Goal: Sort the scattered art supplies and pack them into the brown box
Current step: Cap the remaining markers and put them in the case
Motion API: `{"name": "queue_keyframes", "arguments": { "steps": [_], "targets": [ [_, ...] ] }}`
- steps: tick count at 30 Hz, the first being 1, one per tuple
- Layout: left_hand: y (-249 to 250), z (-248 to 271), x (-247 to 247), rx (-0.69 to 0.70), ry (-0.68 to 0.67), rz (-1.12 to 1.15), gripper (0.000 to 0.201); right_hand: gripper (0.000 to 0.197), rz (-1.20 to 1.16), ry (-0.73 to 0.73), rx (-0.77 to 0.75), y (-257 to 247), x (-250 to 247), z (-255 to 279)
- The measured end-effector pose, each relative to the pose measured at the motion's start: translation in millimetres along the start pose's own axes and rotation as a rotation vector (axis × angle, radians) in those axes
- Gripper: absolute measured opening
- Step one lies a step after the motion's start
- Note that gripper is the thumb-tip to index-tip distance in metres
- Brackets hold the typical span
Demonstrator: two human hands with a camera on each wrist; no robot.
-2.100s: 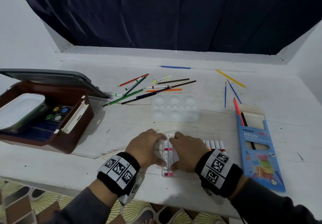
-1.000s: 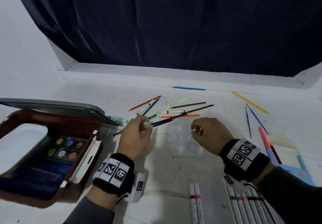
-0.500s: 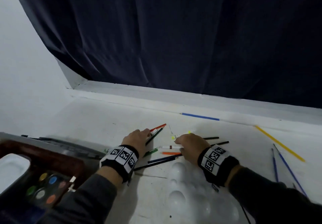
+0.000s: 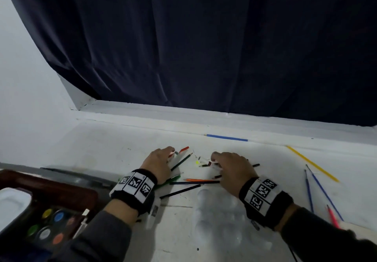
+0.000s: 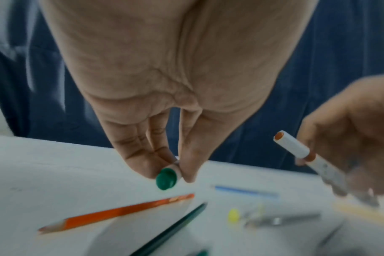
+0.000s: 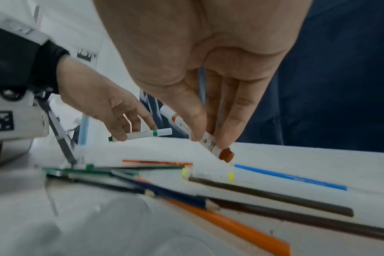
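Two markers are pinched: my left hand grips the green marker, my right hand the brown marker. I'd lift both straight up, clear of the loose pencils.

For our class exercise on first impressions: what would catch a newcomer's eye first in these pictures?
First, the two hands over the scattered pencils mid-table: the left hand pinches a green-capped marker, the right hand a brown-capped marker, both lifted off the table. Next, the dark curtain filling the back. Then the open brown box at near left, with round paint pots inside.
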State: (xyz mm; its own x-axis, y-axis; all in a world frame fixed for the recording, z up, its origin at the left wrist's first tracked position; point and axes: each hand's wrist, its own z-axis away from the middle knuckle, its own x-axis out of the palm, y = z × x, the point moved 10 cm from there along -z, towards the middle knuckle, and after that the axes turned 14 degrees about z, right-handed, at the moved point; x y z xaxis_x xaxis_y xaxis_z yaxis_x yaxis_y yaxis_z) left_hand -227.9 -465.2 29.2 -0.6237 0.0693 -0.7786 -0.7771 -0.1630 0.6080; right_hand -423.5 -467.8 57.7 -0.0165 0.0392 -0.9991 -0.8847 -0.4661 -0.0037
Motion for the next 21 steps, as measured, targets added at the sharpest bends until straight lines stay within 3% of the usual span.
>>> {"name": "queue_keyframes", "arguments": {
  "steps": [3, 7, 11, 18, 21],
  "targets": [
    [29, 37, -17, 0.134, 0.065, 0.262, 0.066, 0.056, -0.249, 0.115, 0.073, 11, -26, 36],
    [52, 104, -26, 0.273, 0.043, 0.680, 0.083, 0.070, -0.514, 0.276, 0.127, 13, -52, 99],
    [59, 159, -9, 0.248, -0.072, 1.111, 0.088, 0.076, -0.750, 0.286, 0.195, 2, -55, 161],
    [47, 214, 56, 0.191, -0.275, 1.027, 0.081, 0.074, -0.865, 0.158, 0.310, -17, -9, 233],
    [45, 236, 78, 0.151, -0.339, 1.038, 0.064, 0.069, -0.864, 0.055, 0.308, -24, 13, 250]
  ]
}}
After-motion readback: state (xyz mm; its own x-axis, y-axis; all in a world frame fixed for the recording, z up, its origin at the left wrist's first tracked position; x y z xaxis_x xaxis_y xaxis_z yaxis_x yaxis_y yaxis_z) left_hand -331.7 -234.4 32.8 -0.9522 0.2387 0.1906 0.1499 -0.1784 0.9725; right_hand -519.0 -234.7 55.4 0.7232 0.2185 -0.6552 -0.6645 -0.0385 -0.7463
